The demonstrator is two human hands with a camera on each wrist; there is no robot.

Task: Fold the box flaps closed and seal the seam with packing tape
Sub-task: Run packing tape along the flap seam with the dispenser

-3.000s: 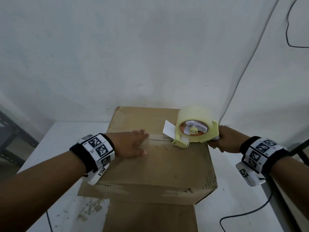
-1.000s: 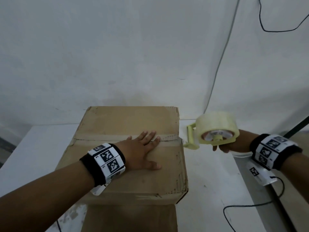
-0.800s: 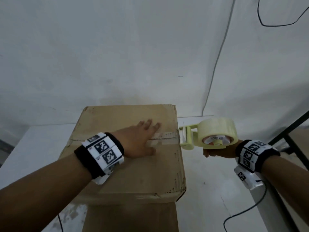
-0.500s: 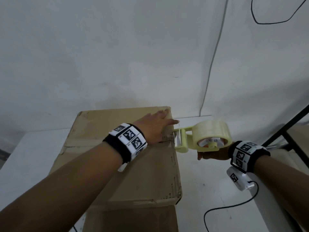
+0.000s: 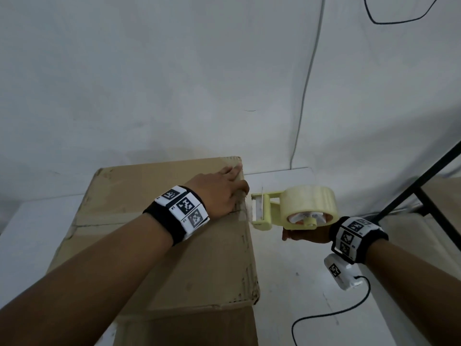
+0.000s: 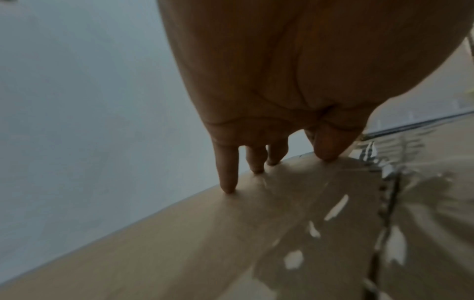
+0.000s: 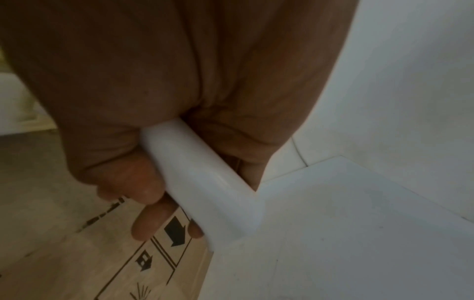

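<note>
Brown cardboard box [image 5: 159, 236] sits flaps-down on the white surface [image 5: 299, 283]. Left hand [image 5: 219, 193] lies flat on the seam's right end; right hand [image 5: 306, 237] keeps a closed grip on the pale yellow tape dispenser [image 5: 296, 208] just beside that edge. I'd pull taut, then tear cleanly.

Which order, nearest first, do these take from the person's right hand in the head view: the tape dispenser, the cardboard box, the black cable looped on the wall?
1. Tape dispenser: gripped in the right hand, sitting just above it.
2. Cardboard box: to the hand's left, on the white table, with the left hand pressing its top.
3. Black cable: high on the wall, upper right.
</note>
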